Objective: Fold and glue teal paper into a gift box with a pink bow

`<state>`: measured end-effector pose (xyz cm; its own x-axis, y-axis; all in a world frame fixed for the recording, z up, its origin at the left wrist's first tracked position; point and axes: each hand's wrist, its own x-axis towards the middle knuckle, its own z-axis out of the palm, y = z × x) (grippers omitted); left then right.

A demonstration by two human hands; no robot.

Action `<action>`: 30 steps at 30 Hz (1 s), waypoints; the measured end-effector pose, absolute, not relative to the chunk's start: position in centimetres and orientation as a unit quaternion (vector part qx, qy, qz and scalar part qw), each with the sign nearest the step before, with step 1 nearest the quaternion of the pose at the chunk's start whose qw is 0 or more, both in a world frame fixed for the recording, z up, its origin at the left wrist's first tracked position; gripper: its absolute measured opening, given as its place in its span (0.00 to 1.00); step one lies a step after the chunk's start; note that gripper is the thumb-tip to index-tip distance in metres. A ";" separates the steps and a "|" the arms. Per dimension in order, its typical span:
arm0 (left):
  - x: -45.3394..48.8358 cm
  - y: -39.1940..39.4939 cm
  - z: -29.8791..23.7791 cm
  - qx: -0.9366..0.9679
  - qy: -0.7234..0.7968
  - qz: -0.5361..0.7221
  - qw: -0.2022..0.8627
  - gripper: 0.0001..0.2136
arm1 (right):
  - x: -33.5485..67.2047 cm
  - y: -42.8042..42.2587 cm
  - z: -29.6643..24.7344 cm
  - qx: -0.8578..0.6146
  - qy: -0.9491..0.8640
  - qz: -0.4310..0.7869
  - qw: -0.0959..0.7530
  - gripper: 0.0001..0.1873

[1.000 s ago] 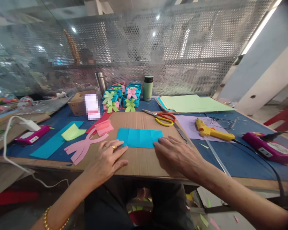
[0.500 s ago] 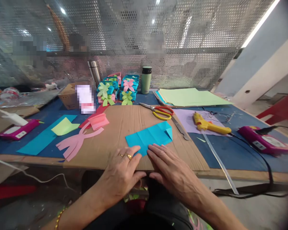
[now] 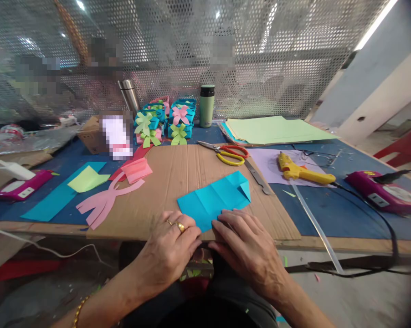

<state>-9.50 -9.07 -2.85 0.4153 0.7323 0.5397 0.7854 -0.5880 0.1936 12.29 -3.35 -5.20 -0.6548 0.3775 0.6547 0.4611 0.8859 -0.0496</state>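
Two bare hands rest side by side at the near edge of a flat brown cardboard sheet (image 3: pixel 178 182) that lies on the blue worktop (image 3: pixel 328 214). The left hand (image 3: pixel 169 253), with gold rings on one finger, and the right hand (image 3: pixel 244 243) both have their fingers curled down onto the near edge of a creased blue paper rectangle (image 3: pixel 214 200), pressing it to the cardboard rather than pinching it. The paper lies slanted, its far right corner folded over into a small triangle.

Left of it on the cardboard lies a pink paper cut-out with splayed strips (image 3: pixel 105 202) and a folded pink paper piece (image 3: pixel 136 169). Farther left, a light green folded sheet (image 3: pixel 85 180) sits on a long blue paper strip (image 3: pixel 60 196). Right of the cardboard lies a yellow glue gun (image 3: pixel 303 172). Beyond the blue paper lie red-and-yellow-handled scissors (image 3: pixel 231 154). At the back stand blue paper boxes with pink and green bows (image 3: pixel 164 123), a green flask (image 3: pixel 207 105) and a stack of pale green sheets (image 3: pixel 277 130).
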 end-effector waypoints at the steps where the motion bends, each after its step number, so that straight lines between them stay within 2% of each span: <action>1: -9.6 -9.0 -2.8 -0.841 -0.455 -0.289 0.045 0.05 | 12.2 -3.4 -5.2 -0.234 -0.905 -0.062 0.349 0.16; 5: -10.3 -9.2 -3.0 -0.860 -0.432 -0.261 0.076 0.12 | 12.1 -3.6 -5.5 -0.242 -0.900 -0.064 0.356 0.16; 17: -10.4 -9.2 -3.8 -0.876 -0.367 -0.293 0.105 0.12 | 12.6 -3.9 -5.1 -0.248 -0.887 -0.045 0.387 0.08; 23: -9.9 -7.8 -2.7 -0.847 -0.422 -0.320 0.042 0.06 | 11.8 -4.2 -4.5 -0.273 -0.883 -0.044 0.379 0.12; 30: -9.7 -7.3 -2.5 -0.798 -0.486 -0.347 -0.079 0.06 | 12.0 -4.5 -5.2 -0.274 -0.889 -0.046 0.363 0.10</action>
<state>-9.70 -7.26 -2.53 0.2872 0.8305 0.4773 0.7201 -0.5158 0.4641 12.03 -4.45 -5.21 -0.5856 0.4544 0.6713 0.5217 0.8451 -0.1169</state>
